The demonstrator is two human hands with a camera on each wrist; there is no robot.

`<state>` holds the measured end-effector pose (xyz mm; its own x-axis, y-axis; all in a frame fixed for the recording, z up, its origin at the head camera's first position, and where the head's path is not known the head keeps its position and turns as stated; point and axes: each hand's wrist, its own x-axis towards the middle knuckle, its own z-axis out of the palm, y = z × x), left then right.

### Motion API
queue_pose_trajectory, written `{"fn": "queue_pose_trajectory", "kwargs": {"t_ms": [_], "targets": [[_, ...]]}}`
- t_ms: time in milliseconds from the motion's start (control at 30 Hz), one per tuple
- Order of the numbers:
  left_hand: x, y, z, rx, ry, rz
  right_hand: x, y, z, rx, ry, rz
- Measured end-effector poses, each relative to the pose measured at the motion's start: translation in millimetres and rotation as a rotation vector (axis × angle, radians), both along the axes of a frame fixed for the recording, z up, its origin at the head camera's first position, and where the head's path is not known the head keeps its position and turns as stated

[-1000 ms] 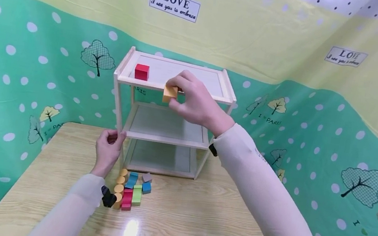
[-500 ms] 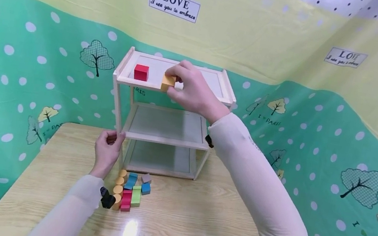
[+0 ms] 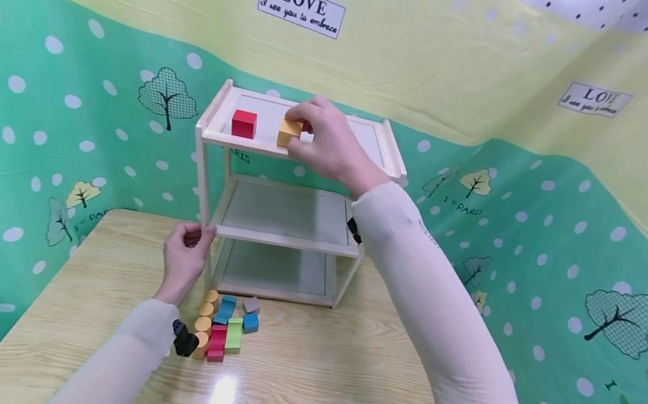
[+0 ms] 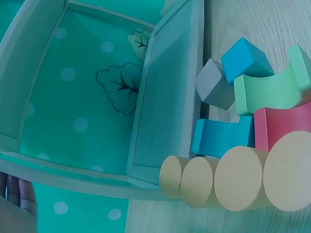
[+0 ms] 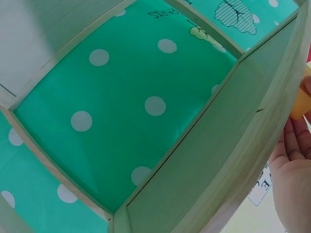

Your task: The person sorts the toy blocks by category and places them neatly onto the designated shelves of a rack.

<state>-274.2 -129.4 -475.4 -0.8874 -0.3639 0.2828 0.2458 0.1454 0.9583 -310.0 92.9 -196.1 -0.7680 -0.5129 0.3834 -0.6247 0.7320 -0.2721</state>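
In the head view, my right hand (image 3: 333, 143) pinches an orange-yellow block (image 3: 287, 134) between thumb and fingers over the front of the top board of a white wooden shelf (image 3: 286, 241). A red block (image 3: 243, 124) rests to its left on the same board. Whether the orange-yellow block touches the board cannot be told. My left hand (image 3: 184, 261) grips the shelf's front left post (image 3: 204, 179) near the middle level, fingers curled. The right wrist view shows part of the orange-yellow block (image 5: 302, 101) beyond the top board, held by the fingers.
On the wooden table (image 3: 333, 387) before the shelf lie several orange round blocks (image 3: 203, 324), a red curved block (image 3: 217, 340), a green one (image 3: 234, 335), a blue curved one (image 3: 225, 310), a blue block (image 3: 250, 322) and a grey block (image 3: 251, 304). A patterned curtain (image 3: 474, 98) hangs behind.
My right hand has raised the orange-yellow block and brought it slightly left, from in front of the top board's edge to over the board. My left hand stays at the post.
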Motion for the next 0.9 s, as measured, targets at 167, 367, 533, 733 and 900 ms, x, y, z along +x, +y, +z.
{"fn": "queue_pose_trajectory", "kwargs": {"t_ms": [167,367,533,733,900], "targets": [[-1.2,-0.2,0.1,-0.013,0.015,-0.001,-1.1,-4.7,2.1,0.023,-0.025,0.000],[-0.6,-0.5,-0.1,-0.012,0.015,0.002,-2.9,-8.1,1.7,0.022,-0.035,0.003],[-0.1,-0.3,-0.6,-0.007,0.003,-0.002,-4.2,-7.5,-0.8,0.010,-0.044,0.003],[0.2,-0.8,0.0,-0.007,-0.003,0.003,-6.0,-7.3,-2.7,0.002,-0.040,0.005],[0.7,-1.1,-0.5,-0.001,0.001,0.002,-6.0,-7.0,-3.4,-0.009,-0.051,-0.001]]}}
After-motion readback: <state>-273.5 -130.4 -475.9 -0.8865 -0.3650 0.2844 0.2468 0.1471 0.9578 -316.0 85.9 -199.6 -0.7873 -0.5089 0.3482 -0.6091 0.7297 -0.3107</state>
